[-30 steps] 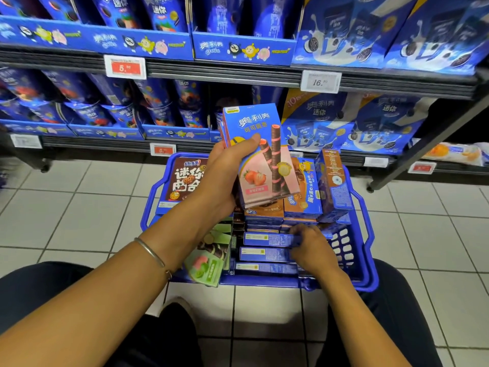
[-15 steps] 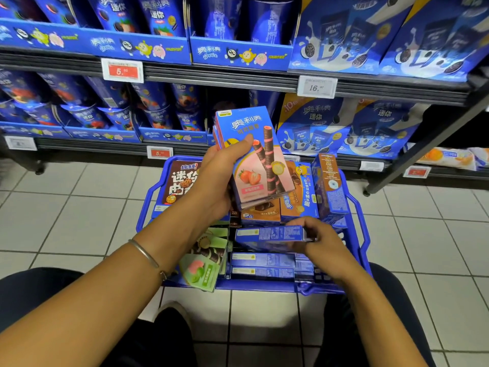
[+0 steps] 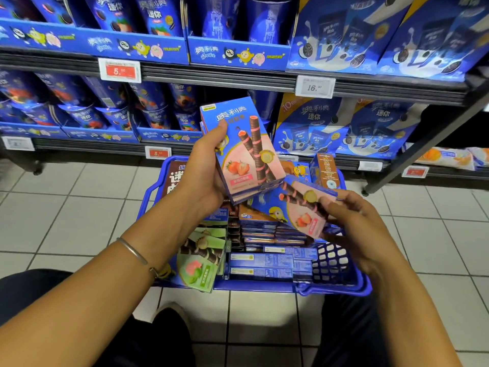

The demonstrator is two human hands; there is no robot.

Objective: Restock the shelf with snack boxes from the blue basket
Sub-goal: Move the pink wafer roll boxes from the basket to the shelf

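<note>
My left hand [image 3: 203,170] grips a small stack of blue-and-pink strawberry wafer-roll boxes [image 3: 246,149], held upright above the blue basket [image 3: 333,290]. My right hand [image 3: 354,223] holds another strawberry wafer-roll box [image 3: 299,205] tilted flat, its far end just under the stack. The basket sits on the tiled floor before the shelf [image 3: 211,75] and holds several more boxes lying on edge, plus a green box [image 3: 201,258] at its left side.
The shelf carries blue cookie cups on the left and large blue cookie packs [image 3: 344,128] on the right, with price tags [image 3: 315,87] on the rails. A dark gap shows on the lower shelf behind the held stack. My knees flank the basket.
My right hand lifted a strawberry box out of the basket and turned it face up, raising it toward the stack in my left hand. The left hand stayed nearly still.
</note>
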